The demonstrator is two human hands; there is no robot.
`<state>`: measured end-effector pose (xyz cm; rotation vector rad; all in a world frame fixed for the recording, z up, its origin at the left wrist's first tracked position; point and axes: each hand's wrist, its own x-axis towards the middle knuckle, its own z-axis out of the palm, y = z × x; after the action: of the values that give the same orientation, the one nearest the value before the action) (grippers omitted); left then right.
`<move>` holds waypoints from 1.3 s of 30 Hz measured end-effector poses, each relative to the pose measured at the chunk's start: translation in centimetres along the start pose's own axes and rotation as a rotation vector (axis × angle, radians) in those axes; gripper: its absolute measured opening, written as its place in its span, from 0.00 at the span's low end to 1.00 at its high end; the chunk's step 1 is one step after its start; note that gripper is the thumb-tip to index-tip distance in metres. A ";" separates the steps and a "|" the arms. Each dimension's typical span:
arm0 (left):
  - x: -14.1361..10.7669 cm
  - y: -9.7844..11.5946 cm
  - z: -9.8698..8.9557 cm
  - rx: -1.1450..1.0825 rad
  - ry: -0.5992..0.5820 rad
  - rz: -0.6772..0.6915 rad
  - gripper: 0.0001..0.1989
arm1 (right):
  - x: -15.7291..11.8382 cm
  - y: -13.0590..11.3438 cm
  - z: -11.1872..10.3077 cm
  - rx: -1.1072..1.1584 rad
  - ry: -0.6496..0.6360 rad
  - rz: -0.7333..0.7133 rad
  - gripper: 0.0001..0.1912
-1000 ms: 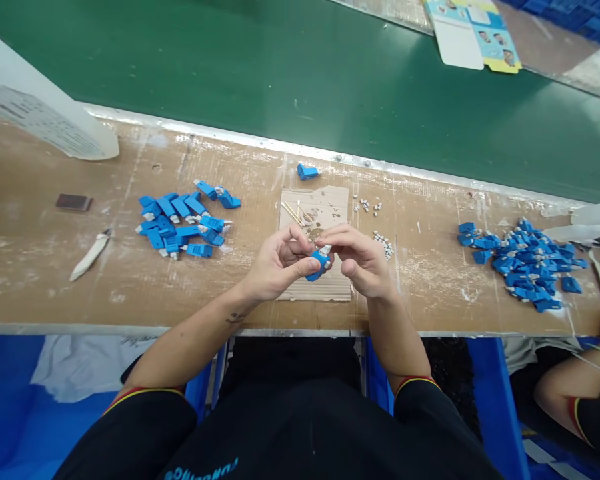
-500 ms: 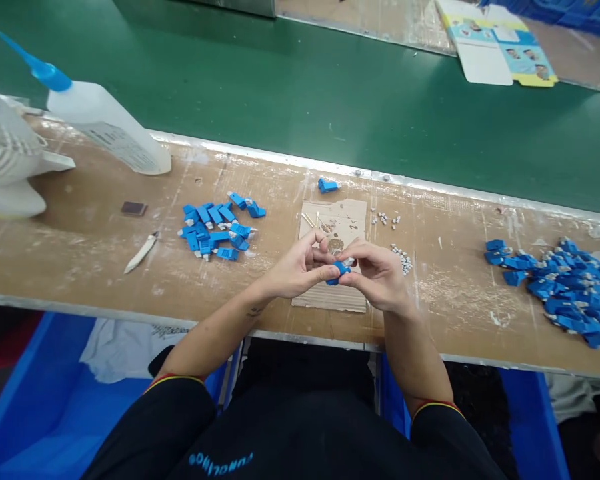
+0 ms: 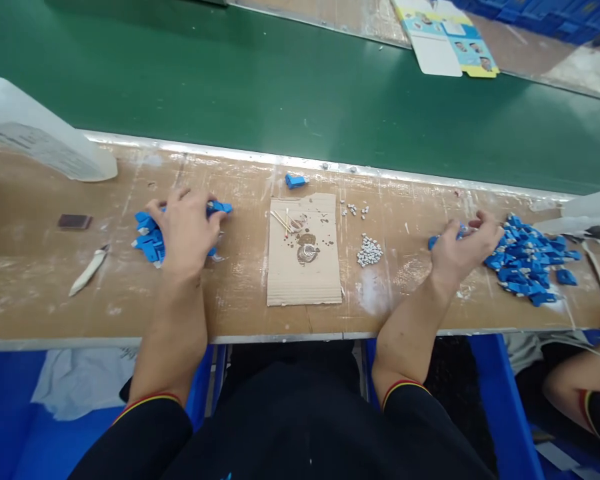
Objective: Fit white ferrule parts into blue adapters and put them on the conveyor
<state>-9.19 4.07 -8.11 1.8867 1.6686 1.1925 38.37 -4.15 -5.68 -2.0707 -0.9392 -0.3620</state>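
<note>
My left hand [image 3: 190,223] is over the left pile of small blue plastic pieces [image 3: 150,243], fingers spread. A blue piece [image 3: 221,207] lies by its thumb and forefinger. My right hand [image 3: 465,247] is at the near edge of the larger right heap of blue pieces [image 3: 530,260], fingers bent and apart. A blue piece [image 3: 433,243] shows beside it, and another is partly hidden behind its fingers. Between my hands lies a cardboard sheet [image 3: 305,287] with dark wet spots, a small ring-like drop and several cotton swabs [image 3: 283,223].
Small grey bits [image 3: 369,251] lie right of the cardboard. One blue piece [image 3: 295,181] sits behind it. To the left are a white-handled tool [image 3: 89,272], a dark block [image 3: 75,221] and a plastic bottle [image 3: 45,137]. A green belt [image 3: 280,87] runs behind. Another person's arm [image 3: 580,380] is at right.
My hands have parted from the blue piece they held together over the cardboard. The left has moved to the left pile, the right to the right heap. The view has shifted right.
</note>
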 end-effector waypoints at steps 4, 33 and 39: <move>-0.3 3.2 -0.5 -0.187 0.041 -0.053 0.16 | -1.5 -2.0 0.5 0.133 -0.374 -0.195 0.15; -6.6 11.6 4.5 -1.167 -0.622 -0.464 0.25 | -13.2 -13.8 0.2 1.231 -0.728 -0.589 0.08; -6.8 11.7 4.7 -1.191 -0.626 -0.475 0.26 | -13.8 -13.7 0.4 1.189 -0.690 -0.633 0.13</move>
<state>2.18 -3.87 -4.66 0.8715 0.6750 0.8948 18.93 -5.36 -5.67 -0.7368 -1.6625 0.5531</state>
